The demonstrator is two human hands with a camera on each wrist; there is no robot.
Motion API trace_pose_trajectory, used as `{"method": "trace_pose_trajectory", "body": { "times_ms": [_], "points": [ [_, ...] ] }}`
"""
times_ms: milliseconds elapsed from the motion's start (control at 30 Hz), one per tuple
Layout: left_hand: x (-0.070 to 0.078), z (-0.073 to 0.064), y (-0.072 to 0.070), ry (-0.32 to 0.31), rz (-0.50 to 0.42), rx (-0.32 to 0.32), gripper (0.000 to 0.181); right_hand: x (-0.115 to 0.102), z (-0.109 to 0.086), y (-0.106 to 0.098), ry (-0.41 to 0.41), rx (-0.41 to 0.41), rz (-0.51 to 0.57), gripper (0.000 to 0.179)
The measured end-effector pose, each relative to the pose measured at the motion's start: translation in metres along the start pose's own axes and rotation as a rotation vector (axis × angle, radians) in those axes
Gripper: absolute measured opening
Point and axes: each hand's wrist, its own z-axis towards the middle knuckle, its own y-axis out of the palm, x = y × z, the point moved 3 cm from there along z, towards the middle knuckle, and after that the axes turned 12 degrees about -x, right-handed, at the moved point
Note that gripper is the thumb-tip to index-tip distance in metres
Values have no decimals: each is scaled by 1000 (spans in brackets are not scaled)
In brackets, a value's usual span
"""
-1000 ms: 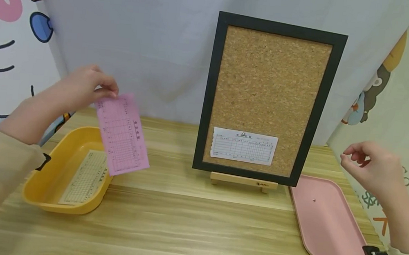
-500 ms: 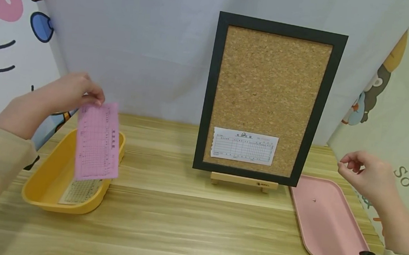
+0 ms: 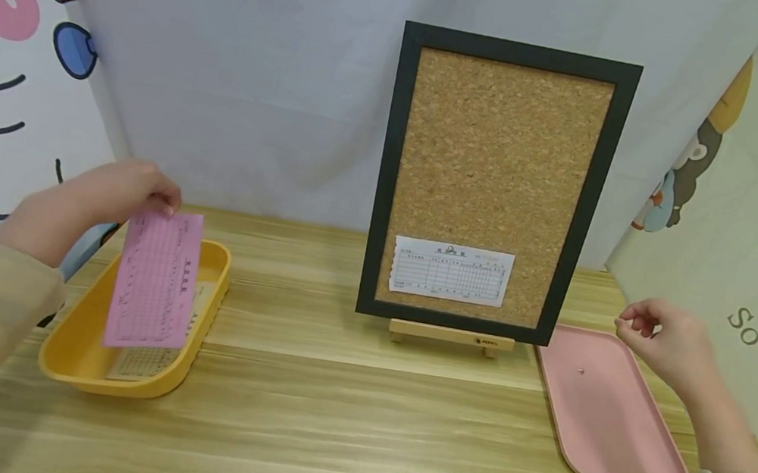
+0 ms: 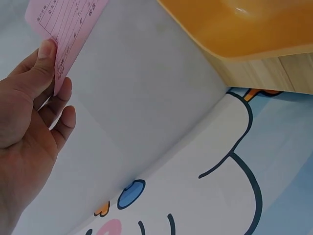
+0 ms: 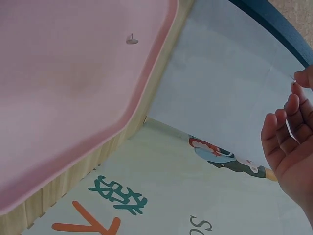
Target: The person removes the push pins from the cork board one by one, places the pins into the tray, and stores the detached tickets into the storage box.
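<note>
My left hand (image 3: 137, 189) pinches a pink receipt slip (image 3: 155, 283) by its top edge. The printed slip hangs down over the yellow basin (image 3: 79, 348), overlapping a pale yellow slip (image 3: 142, 364) that lies inside. In the left wrist view, thumb and fingers grip the pink slip's end. My right hand (image 3: 670, 344) is raised above the back right of the pink tray (image 3: 620, 435). Between its thumb and index fingertips, the right wrist view shows a tiny thumbtack (image 5: 293, 78), mostly covered. Another thumbtack (image 5: 132, 40) lies point up on the tray.
A black-framed corkboard (image 3: 503, 157) leans on a small wooden easel (image 3: 452, 335) at the back. Low on the cork, a white receipt slip (image 3: 451, 274) is fixed by a tack (image 3: 450, 249) at its top. Printed curtains stand at both sides.
My left hand has moved left and down, carrying the pink slip from beside the basin to over it. My right hand has dropped slightly and shifted a little left.
</note>
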Motion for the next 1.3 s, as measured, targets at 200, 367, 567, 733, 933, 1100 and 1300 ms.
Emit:
{"method": "trace_pose_trajectory", "body": {
  "times_ms": [200, 367, 567, 733, 933, 1100, 1300],
  "points": [
    [-4, -1, 11, -1, 1, -3, 17, 7, -5, 11, -8, -26, 35, 8],
    [-7, -1, 21, 15, 15, 5, 19, 11, -9, 19, -3, -39, 57, 10],
    [-13, 0, 40, -2, -3, -43, 18, 15, -12, 26, 43, -98, 76, 10],
    [-15, 2, 55, -13, -29, -87, 14, 18, -12, 35, 29, -88, 93, 8],
    [-18, 5, 71, 2, -54, -101, 13, 24, -13, 47, -16, -96, 101, 8],
    [-18, 7, 79, 51, -37, -91, 14, 29, -13, 54, 9, -154, 93, 7],
    [-22, 12, 90, 95, -13, -126, 15, 33, -12, 60, 34, -245, 93, 7]
  ]
}}
